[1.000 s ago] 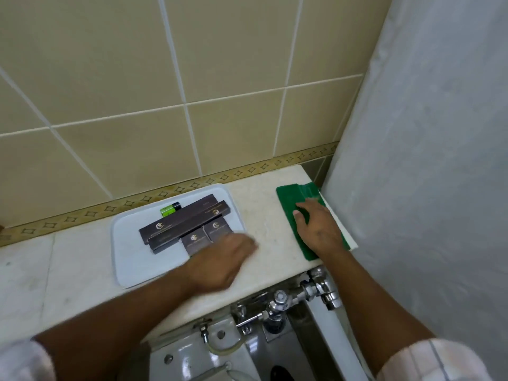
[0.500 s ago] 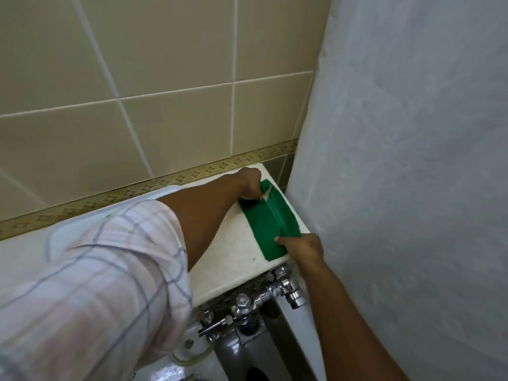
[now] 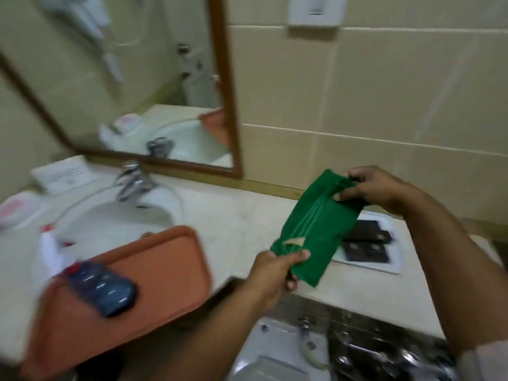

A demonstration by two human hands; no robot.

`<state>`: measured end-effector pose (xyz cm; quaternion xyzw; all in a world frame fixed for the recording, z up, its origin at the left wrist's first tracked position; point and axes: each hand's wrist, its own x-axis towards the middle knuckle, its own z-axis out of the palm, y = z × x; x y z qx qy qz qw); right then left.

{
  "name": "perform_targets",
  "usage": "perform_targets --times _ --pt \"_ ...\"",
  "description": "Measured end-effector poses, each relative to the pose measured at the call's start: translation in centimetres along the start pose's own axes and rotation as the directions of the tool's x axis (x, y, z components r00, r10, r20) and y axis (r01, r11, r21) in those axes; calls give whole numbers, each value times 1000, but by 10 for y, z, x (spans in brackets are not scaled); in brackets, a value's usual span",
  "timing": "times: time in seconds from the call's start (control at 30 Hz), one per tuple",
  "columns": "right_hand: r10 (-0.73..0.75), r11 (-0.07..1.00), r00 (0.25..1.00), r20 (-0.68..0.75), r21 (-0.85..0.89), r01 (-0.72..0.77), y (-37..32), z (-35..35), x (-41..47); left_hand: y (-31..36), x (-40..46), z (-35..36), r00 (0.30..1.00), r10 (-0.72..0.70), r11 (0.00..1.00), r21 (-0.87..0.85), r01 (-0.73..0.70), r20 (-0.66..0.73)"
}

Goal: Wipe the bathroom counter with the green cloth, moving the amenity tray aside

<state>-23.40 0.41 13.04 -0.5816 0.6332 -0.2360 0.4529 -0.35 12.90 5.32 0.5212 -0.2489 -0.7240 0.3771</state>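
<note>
Both hands are pinching 1 green cloth (image 3: 316, 229) taut above counter edge (image 3: 357, 295), L hand (image 3: 272, 273) near, R hand (image 3: 376, 191) far, 1 white amenity tray (image 3: 384, 265) lying beneath, bare counter opening leftward.

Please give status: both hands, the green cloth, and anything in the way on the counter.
Left hand and right hand both grip green cloth, lifted off the counter. Amenity tray on counter, partly behind cloth. Orange tray at left.

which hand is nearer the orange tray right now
Left. The left hand pinches the green cloth's lower end just right of the orange tray. The right hand grips the cloth's upper end, farther right, above the white amenity tray.
</note>
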Motion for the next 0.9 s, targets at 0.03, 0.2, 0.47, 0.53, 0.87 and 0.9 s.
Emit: perform_targets --times 0.03,0.2,0.47,0.53,0.87,0.9 --pt "-25 994 994 109 -105 36 -31 37 21 -4 -16 -26 996 3 997 -75 -9 -86" --pt "-59 870 834 549 -381 313 -135 249 78 -25 -62 -135 890 -75 879 -451 -154 -450" --pt "-50 692 800 598 -557 460 -136 405 99 -34 -54 -221 822 -209 787 -590 -180 -530" --pt "-39 670 810 585 -586 455 -128 416 101 -39 -48 -229 827 -234 785 -601 -149 -511" --pt "-229 697 874 428 -555 454 -118 365 74 -22 -86 -251 828 -219 972 -188 140 -515" --pt "-255 700 891 376 -564 438 -118 351 72 -17 -91 -251 808 -172 983 -50 174 -563"
